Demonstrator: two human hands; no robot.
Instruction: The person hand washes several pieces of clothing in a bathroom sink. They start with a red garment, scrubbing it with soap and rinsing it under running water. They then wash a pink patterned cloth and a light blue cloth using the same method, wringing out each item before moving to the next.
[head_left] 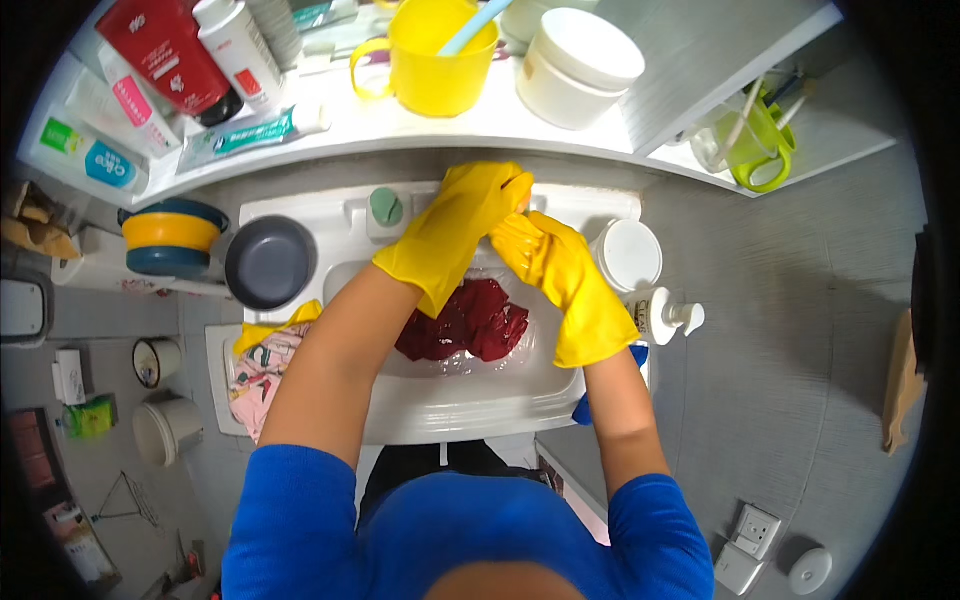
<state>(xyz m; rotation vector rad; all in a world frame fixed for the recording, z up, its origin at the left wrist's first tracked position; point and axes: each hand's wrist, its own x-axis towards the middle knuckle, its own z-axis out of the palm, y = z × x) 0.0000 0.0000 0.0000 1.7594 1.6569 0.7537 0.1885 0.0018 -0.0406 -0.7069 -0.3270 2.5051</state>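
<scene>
Yellow rubber gloves cover both my hands, which meet above the back of the white sink. My left hand reaches across from the left, its fingers bent closed near the right one. Against it, my right hand is also closed, the glove wrinkled over the fingers. Whatever lies between them is hidden, and the tap is not visible behind the gloves. Below, a wet dark red cloth lies bunched in water in the basin, apart from both hands.
A grey bowl and pink patterned cloth sit left on the sink. On the right are a white lidded tub and pump bottle. Overhead, a white shelf holds a yellow mug, white jar and tubes.
</scene>
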